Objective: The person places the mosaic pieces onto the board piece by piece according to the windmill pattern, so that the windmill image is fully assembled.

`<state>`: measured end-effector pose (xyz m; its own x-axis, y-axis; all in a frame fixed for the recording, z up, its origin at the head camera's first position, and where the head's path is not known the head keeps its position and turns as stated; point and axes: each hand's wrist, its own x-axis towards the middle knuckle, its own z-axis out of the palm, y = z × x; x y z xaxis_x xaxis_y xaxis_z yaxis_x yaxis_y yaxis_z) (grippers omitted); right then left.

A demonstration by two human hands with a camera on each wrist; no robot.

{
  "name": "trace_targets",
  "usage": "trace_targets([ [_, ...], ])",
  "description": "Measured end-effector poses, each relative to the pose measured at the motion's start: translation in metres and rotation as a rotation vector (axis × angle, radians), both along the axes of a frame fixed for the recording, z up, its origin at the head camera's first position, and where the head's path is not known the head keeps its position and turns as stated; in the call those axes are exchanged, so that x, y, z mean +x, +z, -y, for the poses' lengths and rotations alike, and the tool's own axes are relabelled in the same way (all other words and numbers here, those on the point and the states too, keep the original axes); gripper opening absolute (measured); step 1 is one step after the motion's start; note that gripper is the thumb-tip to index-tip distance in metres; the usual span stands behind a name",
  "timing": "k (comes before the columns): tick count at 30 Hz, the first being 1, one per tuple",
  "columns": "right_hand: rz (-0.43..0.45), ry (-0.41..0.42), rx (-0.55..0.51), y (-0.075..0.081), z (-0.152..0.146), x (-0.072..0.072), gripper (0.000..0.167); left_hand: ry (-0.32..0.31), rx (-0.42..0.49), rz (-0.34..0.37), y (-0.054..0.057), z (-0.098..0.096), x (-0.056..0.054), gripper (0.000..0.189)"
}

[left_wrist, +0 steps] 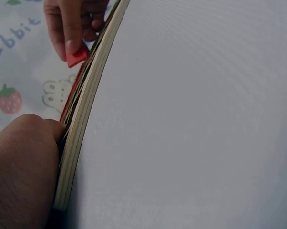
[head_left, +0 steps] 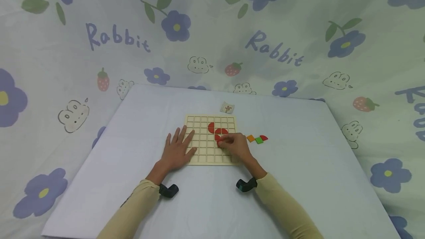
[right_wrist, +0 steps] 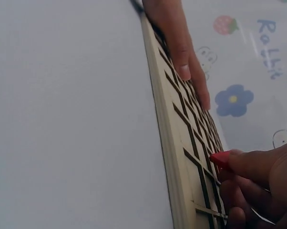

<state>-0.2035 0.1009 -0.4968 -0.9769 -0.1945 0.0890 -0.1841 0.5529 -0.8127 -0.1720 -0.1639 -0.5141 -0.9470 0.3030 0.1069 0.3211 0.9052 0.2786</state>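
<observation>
A square wooden grid board lies on the table, its surface split into small cells. Several red pieces sit in cells near its middle and upper part. My right hand pinches a small red piece between thumb and fingers, close over the grid right of centre. Spread across the board's left edge, my left hand rests with straight fingers. In the right wrist view, the left hand's fingertips touch the far side of the board.
Right of the board lie an orange piece, a green piece and a red quarter-round piece. A small printed card lies behind the board. The white table ends at a curtain with flowers and rabbits.
</observation>
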Motion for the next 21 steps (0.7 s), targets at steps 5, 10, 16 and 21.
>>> trace_targets([
  [5,-0.099,0.026,0.123,-0.003,0.004,0.002,0.011,-0.003,-0.006,0.008,-0.002,0.001,-0.001,0.067],
  [10,-0.17,0.068,0.186,-0.001,0.006,0.004,0.013,-0.004,-0.004,0.003,-0.003,0.001,-0.001,0.067],
  [16,-0.172,0.155,0.333,0.004,0.002,0.003,0.018,-0.009,0.001,-0.015,-0.002,0.0,0.0,0.067],
  [21,-0.311,0.241,0.574,0.009,0.002,-0.001,0.017,-0.003,-0.002,-0.007,-0.002,0.0,0.0,0.067],
])
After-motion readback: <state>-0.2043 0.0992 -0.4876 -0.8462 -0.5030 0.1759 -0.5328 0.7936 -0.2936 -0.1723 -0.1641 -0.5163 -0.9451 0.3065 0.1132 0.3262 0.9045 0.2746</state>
